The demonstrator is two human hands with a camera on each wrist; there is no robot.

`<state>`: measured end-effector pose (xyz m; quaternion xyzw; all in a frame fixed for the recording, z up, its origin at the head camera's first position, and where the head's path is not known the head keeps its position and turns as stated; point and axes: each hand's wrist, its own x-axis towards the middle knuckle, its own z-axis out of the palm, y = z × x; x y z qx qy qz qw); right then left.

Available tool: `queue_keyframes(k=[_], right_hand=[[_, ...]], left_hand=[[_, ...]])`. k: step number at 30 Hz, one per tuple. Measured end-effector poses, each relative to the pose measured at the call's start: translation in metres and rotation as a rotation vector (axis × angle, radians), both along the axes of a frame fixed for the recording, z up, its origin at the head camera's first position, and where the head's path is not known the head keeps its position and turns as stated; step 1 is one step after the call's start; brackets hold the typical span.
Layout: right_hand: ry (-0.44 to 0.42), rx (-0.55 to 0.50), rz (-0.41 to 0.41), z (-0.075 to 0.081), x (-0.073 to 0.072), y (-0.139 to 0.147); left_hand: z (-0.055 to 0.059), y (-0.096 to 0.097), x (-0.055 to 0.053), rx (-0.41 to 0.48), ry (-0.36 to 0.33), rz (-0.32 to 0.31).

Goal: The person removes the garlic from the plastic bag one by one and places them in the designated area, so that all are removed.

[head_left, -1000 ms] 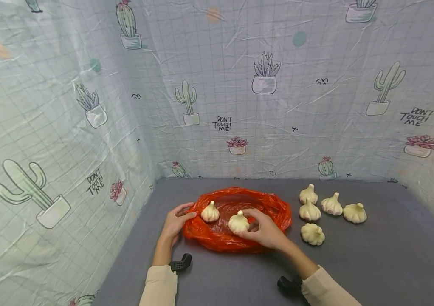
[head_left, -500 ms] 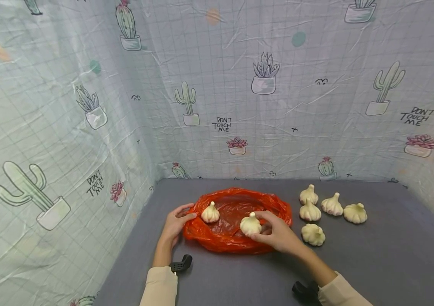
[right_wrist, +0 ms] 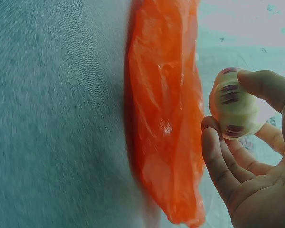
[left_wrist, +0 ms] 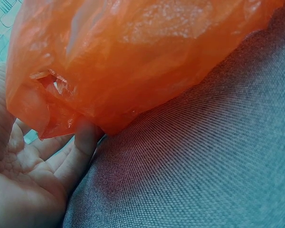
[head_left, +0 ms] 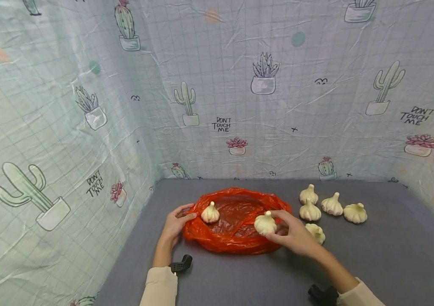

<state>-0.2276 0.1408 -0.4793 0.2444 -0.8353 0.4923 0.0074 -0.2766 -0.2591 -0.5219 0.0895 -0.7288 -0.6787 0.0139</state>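
Observation:
A red plastic bag (head_left: 232,245) lies spread with its mouth facing up. My left hand (head_left: 176,224) holds the bag's left edge, thumb at the rim; in the left wrist view the fingers (left_wrist: 85,137) reach beneath the orange-looking plastic. One garlic bulb (head_left: 210,213) sits inside the bag at the left. Between thumb and fingers my right hand (head_left: 297,236) grips another garlic bulb (head_left: 265,224) over the bag's right side. The right wrist view shows that bulb's purple-streaked side (right_wrist: 235,102), with the bag (right_wrist: 166,109) beyond it.
Several garlic bulbs (head_left: 331,205) stand or lie on the grey tabletop (head_left: 385,255) right of the bag; one bulb (head_left: 315,233) is partly behind my right hand. A cactus-print sheet (head_left: 217,93) rises behind and to the left of the table.
My right hand has moved rightward with the garlic bulb, from the bag's middle to its right side. The left hand and the bulb inside the bag stay put.

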Motion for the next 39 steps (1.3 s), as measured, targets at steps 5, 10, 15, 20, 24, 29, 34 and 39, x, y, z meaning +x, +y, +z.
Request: queue_keyframes(k=[5, 10, 15, 20, 24, 29, 34, 39], right_hand=[[-0.001, 0.000, -0.014, 0.006, 0.003, 0.011], [-0.001, -0.008, -0.033, 0.012, 0.006, 0.026], [-0.014, -0.013, -0.079, 0.018, 0.010, 0.039], [0.000, 0.017, -0.135, 0.023, 0.011, 0.051], [0.009, 0.032, -0.161, 0.027, 0.010, 0.060], [0.025, 0.042, -0.182, 0.031, 0.008, 0.069], [0.029, 0.055, -0.201, 0.032, 0.005, 0.081], [-0.031, 0.079, -0.211, 0.036, 0.004, 0.095]], left_hand=[[-0.001, 0.000, 0.000, 0.008, -0.003, 0.003], [0.000, 0.001, 0.002, 0.014, -0.003, -0.005], [-0.001, 0.002, 0.001, 0.017, -0.002, -0.005], [-0.002, 0.001, 0.002, 0.014, -0.004, -0.002], [-0.004, -0.001, 0.002, 0.015, -0.010, 0.002], [-0.004, -0.003, 0.001, 0.011, -0.008, 0.001], [-0.001, -0.003, 0.001, 0.013, -0.011, -0.004], [-0.001, -0.001, -0.002, 0.008, -0.014, -0.002]])
